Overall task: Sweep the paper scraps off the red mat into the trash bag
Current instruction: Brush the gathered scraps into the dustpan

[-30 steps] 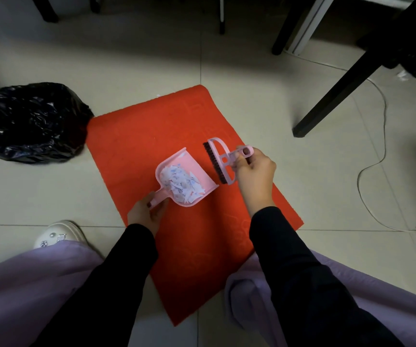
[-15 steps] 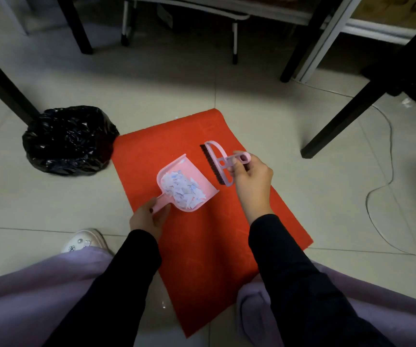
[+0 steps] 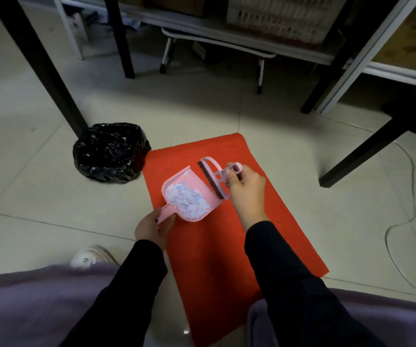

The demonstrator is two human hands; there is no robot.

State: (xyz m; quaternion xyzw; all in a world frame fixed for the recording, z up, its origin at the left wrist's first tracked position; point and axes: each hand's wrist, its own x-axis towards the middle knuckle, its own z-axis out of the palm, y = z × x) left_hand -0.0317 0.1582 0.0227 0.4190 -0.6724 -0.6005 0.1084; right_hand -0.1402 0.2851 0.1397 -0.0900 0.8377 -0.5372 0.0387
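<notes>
Paper scraps (image 3: 188, 202) lie heaped in the pink dustpan (image 3: 186, 196) above the red mat (image 3: 227, 246); the left hand (image 3: 151, 227) grips its handle, the right hand (image 3: 245, 189) grips the brush (image 3: 213, 177). Sweeping looks done; next, carry it level to the trash bag (image 3: 110, 152) and tip.

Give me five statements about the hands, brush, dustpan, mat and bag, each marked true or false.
1. The right hand holds the brush by its handle. True.
2. The paper scraps lie in the dustpan. True.
3. The left hand holds nothing. False: it grips the dustpan's handle.
4. The trash bag sits on the red mat. False: it sits on the floor, off the mat's far left corner.
5. The dustpan is over the trash bag. False: it is over the red mat.
</notes>
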